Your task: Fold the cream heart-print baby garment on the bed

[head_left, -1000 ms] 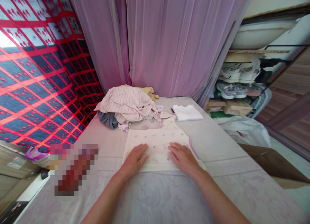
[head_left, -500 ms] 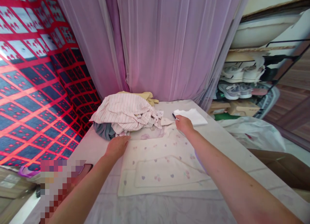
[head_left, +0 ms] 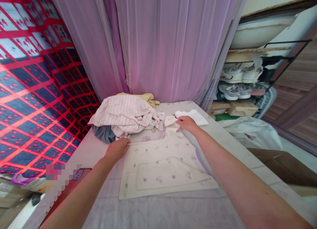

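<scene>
A cream long-sleeved top (head_left: pixel 158 156) with small hearts and cherries lies flat on the bed, one sleeve folded across its body. My left hand (head_left: pixel 118 147) pinches the top's far left corner between thumb and fingers. Farther off and to the right, my right hand (head_left: pixel 187 123) has its fingers closed on the end of the other sleeve (head_left: pixel 171 122), which is slightly raised. Just beyond that hand lies a folded white garment (head_left: pixel 195 116), partly hidden by it.
A heap of clothes with a pink striped garment (head_left: pixel 121 110) on top sits at the far left. Purple curtains (head_left: pixel 168 47) hang behind the bed. To the right are a shoe rack with shoes (head_left: pixel 231 90), a plastic bag (head_left: pixel 252 131) and a cardboard box (head_left: pixel 279 166). A phone (head_left: pixel 78 174) lies at the near left.
My right hand has drawn the sleeve end up slightly, so more of it shows. The left hand stays at the far left corner. The view has shifted a little.
</scene>
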A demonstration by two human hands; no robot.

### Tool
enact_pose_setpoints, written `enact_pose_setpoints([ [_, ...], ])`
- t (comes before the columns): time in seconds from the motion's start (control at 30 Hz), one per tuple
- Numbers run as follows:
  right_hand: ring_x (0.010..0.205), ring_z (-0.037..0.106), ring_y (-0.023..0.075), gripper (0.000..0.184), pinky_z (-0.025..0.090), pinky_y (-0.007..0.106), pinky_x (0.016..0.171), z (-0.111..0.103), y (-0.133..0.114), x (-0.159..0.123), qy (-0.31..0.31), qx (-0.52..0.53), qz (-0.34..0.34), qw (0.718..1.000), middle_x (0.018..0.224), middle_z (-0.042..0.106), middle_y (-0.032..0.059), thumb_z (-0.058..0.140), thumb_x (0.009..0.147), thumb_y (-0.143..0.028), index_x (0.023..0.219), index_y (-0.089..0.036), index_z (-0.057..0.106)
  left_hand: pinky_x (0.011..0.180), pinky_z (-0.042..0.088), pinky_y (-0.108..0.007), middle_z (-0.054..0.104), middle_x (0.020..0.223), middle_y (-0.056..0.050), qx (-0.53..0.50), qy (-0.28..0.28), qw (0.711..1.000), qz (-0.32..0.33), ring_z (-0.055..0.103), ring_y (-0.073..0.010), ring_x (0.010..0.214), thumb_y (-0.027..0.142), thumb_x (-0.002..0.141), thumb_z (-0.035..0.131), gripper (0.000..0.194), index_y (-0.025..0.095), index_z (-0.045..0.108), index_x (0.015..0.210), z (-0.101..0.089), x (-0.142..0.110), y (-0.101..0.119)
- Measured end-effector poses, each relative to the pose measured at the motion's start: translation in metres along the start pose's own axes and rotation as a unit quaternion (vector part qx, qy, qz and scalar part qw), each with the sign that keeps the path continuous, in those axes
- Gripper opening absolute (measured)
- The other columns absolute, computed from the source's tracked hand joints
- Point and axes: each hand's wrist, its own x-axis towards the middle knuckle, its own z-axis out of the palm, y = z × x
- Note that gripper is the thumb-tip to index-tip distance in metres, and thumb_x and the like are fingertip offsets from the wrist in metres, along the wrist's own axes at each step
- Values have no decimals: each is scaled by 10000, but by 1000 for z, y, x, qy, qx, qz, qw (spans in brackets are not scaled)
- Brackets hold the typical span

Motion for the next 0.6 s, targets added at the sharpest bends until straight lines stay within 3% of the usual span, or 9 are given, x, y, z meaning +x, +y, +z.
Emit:
enact_pose_setpoints([
  [0.2, 546, 555, 116, 245, 398, 195, 546, -25, 9, -81, 1, 192, -76, 979, 550, 574, -29, 459, 788, -293, 843, -154, 653, 675, 420, -271, 661, 1013, -26, -22, 36, 999, -2, 621, -193, 879, 283, 891, 381, 214, 257, 565, 997, 2, -35, 4],
  [0.3, 580, 564, 120, 259, 429, 218, 593, -23, 19, -124, -11, 260, -98, 960, 665, 614, -16, 465, 768, -331, 851, -166, 647, 679, 428, -273, 648, 1067, -18, -32, 41, 999, -2, 621, -197, 916, 256, 883, 384, 220, 261, 563, 1009, 7, -50, 6],
  [0.47, 616, 566, 133, 286, 428, 225, 583, -9, 31, -179, -72, 250, -107, 960, 678, 614, -5, 459, 786, -375, 844, -172, 652, 717, 440, -269, 633, 1126, -5, -50, 48, 998, 4, 619, -184, 951, 254, 893, 377, 222, 266, 558, 1021, 15, -69, 6],
  [0.6, 593, 545, 125, 297, 406, 218, 552, 1, 39, -203, -130, 236, -107, 957, 670, 607, -6, 439, 820, -373, 833, -172, 657, 751, 446, -270, 619, 1179, -2, -54, 42, 998, 6, 615, -178, 985, 262, 904, 363, 250, 277, 557, 1060, 20, -82, 7],
])
